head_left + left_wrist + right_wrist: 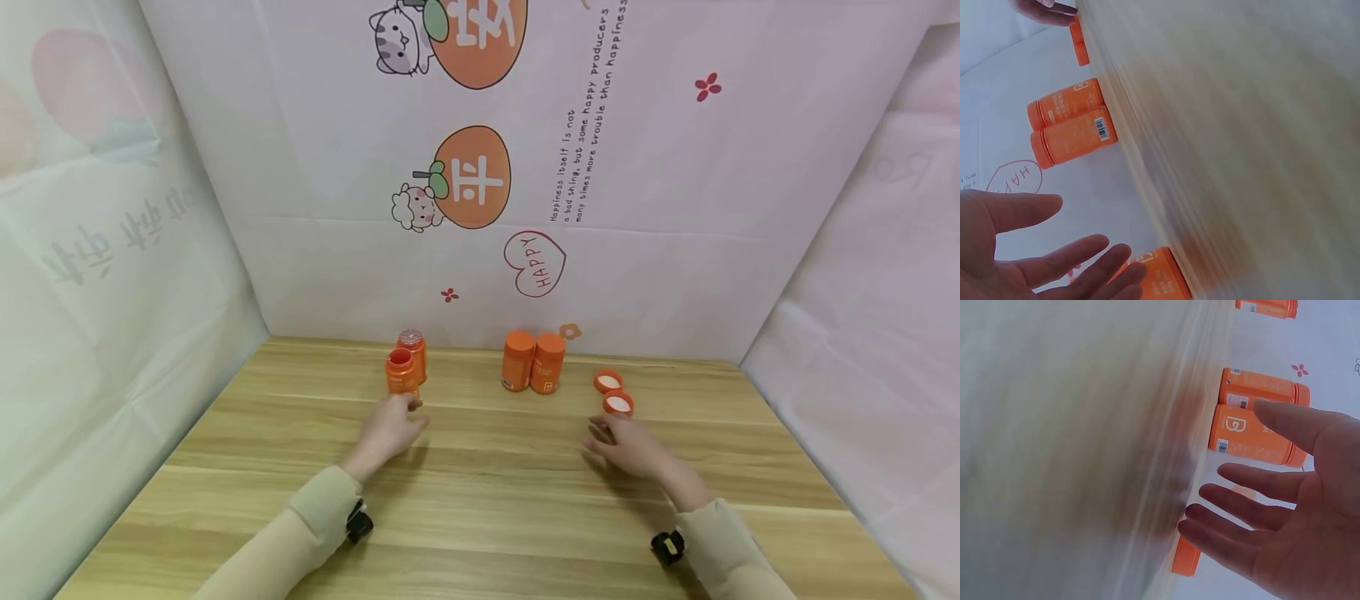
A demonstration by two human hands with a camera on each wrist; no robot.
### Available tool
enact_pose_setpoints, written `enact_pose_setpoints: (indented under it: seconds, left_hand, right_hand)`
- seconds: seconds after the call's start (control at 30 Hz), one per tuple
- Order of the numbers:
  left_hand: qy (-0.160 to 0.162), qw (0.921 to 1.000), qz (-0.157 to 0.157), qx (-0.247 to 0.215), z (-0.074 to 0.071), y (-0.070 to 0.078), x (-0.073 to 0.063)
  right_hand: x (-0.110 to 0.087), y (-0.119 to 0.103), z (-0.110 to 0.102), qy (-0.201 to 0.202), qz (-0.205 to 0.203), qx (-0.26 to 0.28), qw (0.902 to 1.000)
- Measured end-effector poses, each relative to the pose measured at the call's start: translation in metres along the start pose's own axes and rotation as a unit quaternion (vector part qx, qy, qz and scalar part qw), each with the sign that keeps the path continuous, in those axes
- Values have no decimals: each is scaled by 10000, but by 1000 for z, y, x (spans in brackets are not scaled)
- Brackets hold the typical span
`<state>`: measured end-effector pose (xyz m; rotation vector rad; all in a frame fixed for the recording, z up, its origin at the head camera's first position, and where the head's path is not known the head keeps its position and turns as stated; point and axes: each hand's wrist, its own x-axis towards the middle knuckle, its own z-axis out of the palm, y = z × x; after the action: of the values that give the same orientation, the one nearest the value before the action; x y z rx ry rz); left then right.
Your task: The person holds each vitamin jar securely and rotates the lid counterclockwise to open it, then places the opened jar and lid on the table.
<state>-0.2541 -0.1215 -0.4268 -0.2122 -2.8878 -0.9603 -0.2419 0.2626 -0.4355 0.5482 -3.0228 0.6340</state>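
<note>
My left hand is right beside an uncapped orange bottle at the left, its fingers relaxed. In the left wrist view the fingers of that hand overlap the bottle. Close behind stands a second orange bottle without a cap, its top silvery. Over at the right, my right hand is just in front of two orange caps, the nearer and the farther, white insides facing up. Its fingers are spread and hold nothing.
Two capped orange bottles, one on the left and one on the right, stand side by side near the back of the wooden table. Printed white sheeting rises behind the table and along both sides.
</note>
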Motion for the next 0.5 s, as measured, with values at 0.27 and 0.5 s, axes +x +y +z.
enact_pose_setpoints:
  seconds: [0.27,0.5]
  left_hand:
    - [-164,9998,96,-80,6,8,2]
    - [-322,9992,192,-130,12,16,7]
  right_hand:
    - [4,-5,2,-16,-8,21,10000]
    - [8,-11,3,-117,-71,55,9999]
